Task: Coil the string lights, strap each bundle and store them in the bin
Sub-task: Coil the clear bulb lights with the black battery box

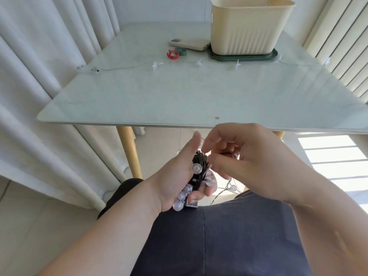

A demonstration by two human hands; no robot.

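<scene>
Head view: your left hand (pixel 175 176) is gripping a coiled bundle (pixel 199 168) of dark wire and clear round bulbs just below the glossy table's (pixel 179 96) near edge. Your right hand (pixel 249 156) is curling its fingers at the coil's top, its grasp impossible to tell. The ribbed cream bin (pixel 245 30) is standing far right, with smooth tabletop stretching between.

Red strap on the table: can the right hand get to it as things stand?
Probably yes. Bare table lies between the right hand and the red strap, with only the flat star light string crossing in front. It would have to leave the coil first.
</scene>
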